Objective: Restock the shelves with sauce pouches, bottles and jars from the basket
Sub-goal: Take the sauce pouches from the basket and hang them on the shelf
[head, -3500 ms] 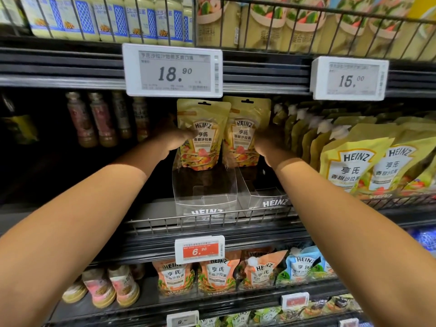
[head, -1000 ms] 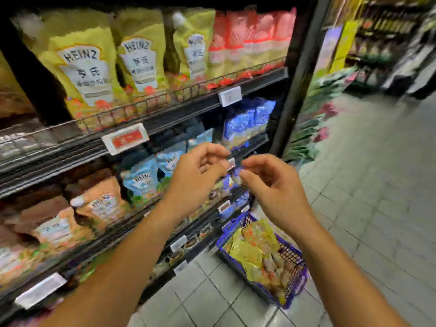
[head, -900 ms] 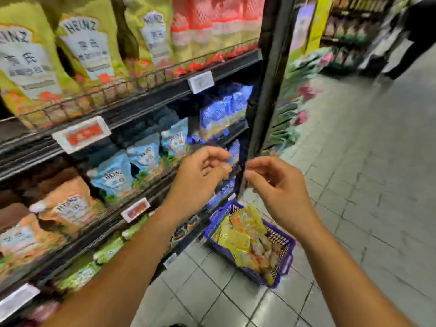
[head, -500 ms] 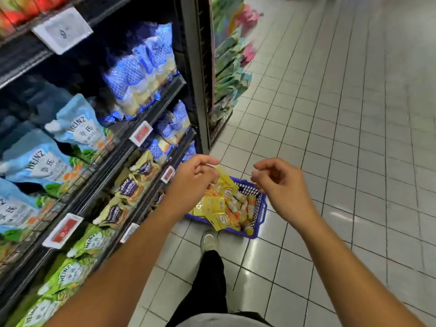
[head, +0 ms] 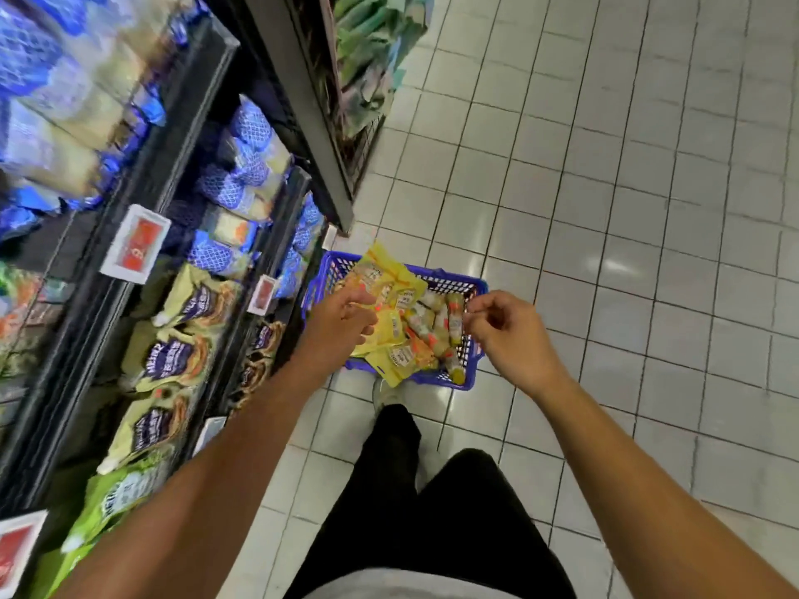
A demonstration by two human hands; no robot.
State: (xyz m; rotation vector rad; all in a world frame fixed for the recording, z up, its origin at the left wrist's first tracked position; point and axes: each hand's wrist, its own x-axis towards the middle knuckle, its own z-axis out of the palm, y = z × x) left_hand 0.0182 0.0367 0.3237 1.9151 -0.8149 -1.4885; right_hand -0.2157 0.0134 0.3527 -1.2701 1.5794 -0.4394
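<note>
A blue plastic basket (head: 471,291) stands on the tiled floor beside the shelf unit. It holds yellow sauce pouches (head: 389,339) and several small bottles (head: 436,330). My left hand (head: 339,324) hovers above the basket's left side, fingers loosely curled, holding nothing. My right hand (head: 506,335) hangs over the basket's right rim, fingers loosely curled and empty. Neither hand touches the goods.
The shelf unit (head: 173,136) fills the left, stocked with blue pouches (head: 242,166), purple-labelled pouches (head: 173,352) and green ones (head: 116,499), with price tags (head: 138,244) on the rails. My legs and shoe (head: 385,393) stand just behind the basket. Tiled floor (head: 648,209) spreads to the right.
My view swung from the upper shelf down to the floor. Both hands left the shelf pouches and came down over the basket.
</note>
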